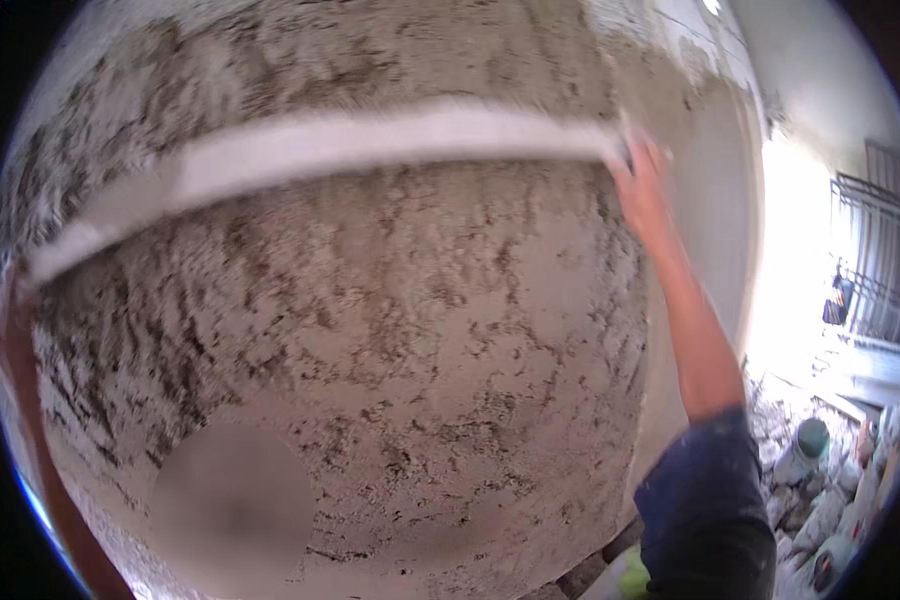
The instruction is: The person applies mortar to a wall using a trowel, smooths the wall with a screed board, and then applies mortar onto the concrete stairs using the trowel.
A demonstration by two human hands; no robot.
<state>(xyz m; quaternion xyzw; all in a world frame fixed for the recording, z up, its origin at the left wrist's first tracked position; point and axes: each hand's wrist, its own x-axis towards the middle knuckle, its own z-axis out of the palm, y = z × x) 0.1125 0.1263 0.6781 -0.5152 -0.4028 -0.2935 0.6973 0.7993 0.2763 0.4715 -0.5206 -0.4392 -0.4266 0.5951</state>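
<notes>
A long, pale plasterer's straightedge [370,142] lies across the upper part of a wall coated in rough, wet grey-brown plaster [450,290]. It looks curved in this view and is smeared by motion. At its left end, by the picture's rim, my left hand [12,325] grips it; the fingers are partly blurred. My right hand [642,185] is closed around the right end, arm stretched up, a dark short sleeve at the elbow. Under the straightedge the plaster is pitted and streaked with dark hollows.
A smoother plastered strip [700,190] runs down the wall's right side to a bright opening. Beyond it are a metal gate [875,260], rubble and filled sacks [820,520], and a bucket [808,445]. A round blurred patch [232,510] covers part of the lower left.
</notes>
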